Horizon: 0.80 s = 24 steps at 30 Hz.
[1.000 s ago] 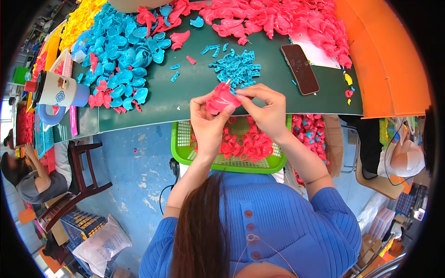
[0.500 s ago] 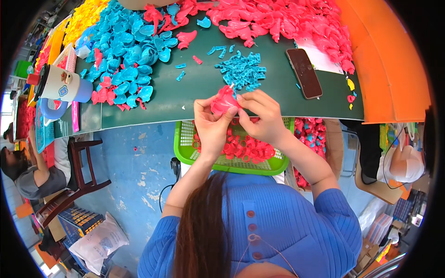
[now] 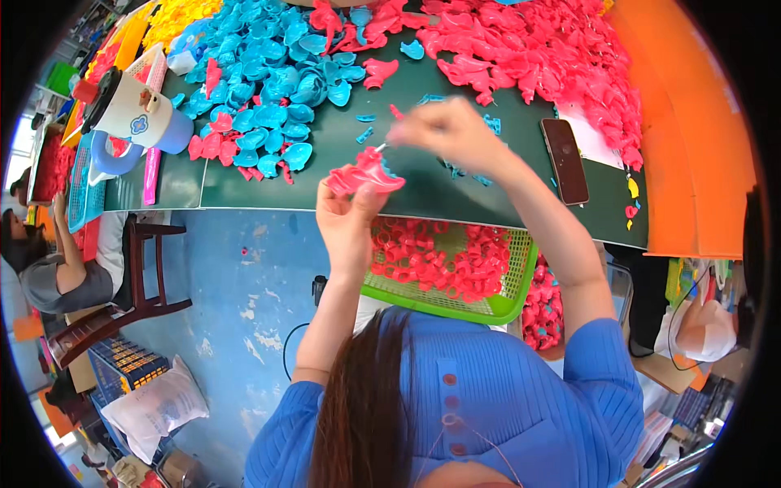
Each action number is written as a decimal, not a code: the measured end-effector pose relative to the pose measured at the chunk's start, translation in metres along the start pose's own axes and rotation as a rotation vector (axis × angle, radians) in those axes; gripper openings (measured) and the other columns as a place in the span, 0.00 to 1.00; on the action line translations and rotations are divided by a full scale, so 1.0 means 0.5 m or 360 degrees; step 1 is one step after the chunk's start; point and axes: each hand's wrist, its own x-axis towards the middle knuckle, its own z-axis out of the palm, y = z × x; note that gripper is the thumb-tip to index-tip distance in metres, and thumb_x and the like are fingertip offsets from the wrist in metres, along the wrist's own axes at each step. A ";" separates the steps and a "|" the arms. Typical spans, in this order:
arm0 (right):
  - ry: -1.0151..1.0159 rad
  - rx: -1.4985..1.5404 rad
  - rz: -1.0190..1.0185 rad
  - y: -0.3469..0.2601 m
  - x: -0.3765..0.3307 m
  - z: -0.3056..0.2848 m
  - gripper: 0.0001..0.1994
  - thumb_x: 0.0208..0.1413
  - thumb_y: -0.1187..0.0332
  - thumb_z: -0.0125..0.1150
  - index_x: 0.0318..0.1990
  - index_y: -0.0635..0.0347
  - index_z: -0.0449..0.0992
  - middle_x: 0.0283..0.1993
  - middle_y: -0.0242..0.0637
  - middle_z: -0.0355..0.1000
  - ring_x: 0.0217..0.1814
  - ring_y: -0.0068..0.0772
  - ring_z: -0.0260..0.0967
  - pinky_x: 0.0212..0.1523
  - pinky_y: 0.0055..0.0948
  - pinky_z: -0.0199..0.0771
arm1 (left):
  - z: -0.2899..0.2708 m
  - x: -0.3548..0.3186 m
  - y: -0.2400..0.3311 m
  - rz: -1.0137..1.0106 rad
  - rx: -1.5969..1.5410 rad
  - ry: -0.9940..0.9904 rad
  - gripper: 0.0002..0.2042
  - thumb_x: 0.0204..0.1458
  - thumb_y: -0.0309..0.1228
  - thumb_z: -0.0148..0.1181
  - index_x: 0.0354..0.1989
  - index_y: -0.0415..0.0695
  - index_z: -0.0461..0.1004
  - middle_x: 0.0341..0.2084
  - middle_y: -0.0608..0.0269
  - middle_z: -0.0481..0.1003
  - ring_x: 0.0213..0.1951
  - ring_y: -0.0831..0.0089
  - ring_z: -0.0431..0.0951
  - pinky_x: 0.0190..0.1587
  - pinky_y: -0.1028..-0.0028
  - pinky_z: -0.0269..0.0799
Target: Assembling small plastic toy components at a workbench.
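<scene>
My left hand [image 3: 348, 213] holds a pink plastic part [image 3: 364, 175] up in front of the green table's edge [image 3: 423, 199]. My right hand [image 3: 443, 130] is raised above and to the right of it, blurred, fingers pinched on a small thin white piece [image 3: 381, 147] close to the pink part. Below both hands a green mesh basket [image 3: 496, 307] rests on my lap, full of small pink parts [image 3: 439, 260].
Heaps of blue parts [image 3: 268, 89] and pink parts [image 3: 537, 57] cover the table, with small blue scraps [image 3: 366, 130]. A dark phone [image 3: 564, 160] lies at the right, a white-and-blue jug [image 3: 134, 114] at the left. Another person [image 3: 49, 260] sits far left beside a wooden chair [image 3: 134, 301].
My hands have come apart: the right hand has lifted up and right over the table, while the left still holds the pink part. The view has shifted, too.
</scene>
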 end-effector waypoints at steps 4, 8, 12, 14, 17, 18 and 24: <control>0.0724 -0.0507 -0.0381 0.106 0.178 -0.015 0.10 0.45 0.64 0.58 0.27 0.64 0.76 0.25 0.42 0.72 0.29 0.41 0.70 0.33 0.36 0.70 | -0.017 0.022 0.016 -0.0010 0.0056 0.0138 0.18 0.50 0.24 0.57 0.49 0.37 0.61 0.42 0.57 0.70 0.43 0.68 0.73 0.45 0.67 0.74; 0.0722 -0.0536 -0.0565 0.091 0.239 0.032 0.08 0.42 0.67 0.60 0.30 0.60 0.75 0.33 0.41 0.69 0.36 0.43 0.69 0.38 0.37 0.69 | -0.042 0.022 0.025 -0.0007 0.0071 0.0200 0.19 0.51 0.25 0.57 0.51 0.37 0.61 0.44 0.57 0.69 0.44 0.68 0.73 0.44 0.67 0.75; 0.0227 -0.1051 -0.0966 0.064 0.244 0.061 0.09 0.40 0.70 0.64 0.31 0.57 0.75 0.36 0.33 0.65 0.47 0.35 0.62 0.43 0.34 0.64 | -0.049 0.029 0.030 0.0010 0.0048 0.0233 0.19 0.51 0.25 0.56 0.51 0.37 0.61 0.46 0.57 0.69 0.44 0.68 0.73 0.43 0.67 0.75; 0.0175 -0.1129 -0.0962 0.069 0.247 0.059 0.08 0.40 0.70 0.63 0.31 0.56 0.75 0.36 0.33 0.64 0.46 0.35 0.62 0.43 0.33 0.64 | -0.051 0.032 0.032 -0.0006 0.0077 0.0226 0.18 0.52 0.26 0.55 0.51 0.37 0.62 0.46 0.58 0.69 0.44 0.69 0.74 0.43 0.67 0.75; 0.0222 -0.1137 -0.1043 0.058 0.222 0.054 0.05 0.43 0.71 0.61 0.30 0.55 0.76 0.33 0.32 0.64 0.43 0.34 0.64 0.38 0.32 0.66 | -0.060 0.036 0.038 -0.0047 0.0067 0.0230 0.18 0.53 0.28 0.54 0.51 0.38 0.62 0.45 0.59 0.69 0.44 0.70 0.74 0.43 0.68 0.75; 0.0216 -0.1033 -0.0893 0.046 0.202 0.054 0.04 0.44 0.70 0.59 0.31 0.55 0.75 0.32 0.32 0.66 0.40 0.33 0.66 0.36 0.32 0.67 | -0.066 0.036 0.040 -0.0075 0.0029 0.0236 0.17 0.54 0.28 0.54 0.51 0.39 0.62 0.45 0.60 0.69 0.43 0.70 0.74 0.42 0.68 0.75; 0.0543 -0.0969 -0.0057 0.032 0.193 0.054 0.07 0.47 0.68 0.58 0.35 0.53 0.75 0.33 0.31 0.72 0.36 0.34 0.71 0.34 0.33 0.70 | -0.062 0.048 0.027 -0.0062 0.0003 0.0188 0.17 0.54 0.29 0.53 0.51 0.40 0.62 0.44 0.61 0.69 0.43 0.70 0.74 0.43 0.68 0.75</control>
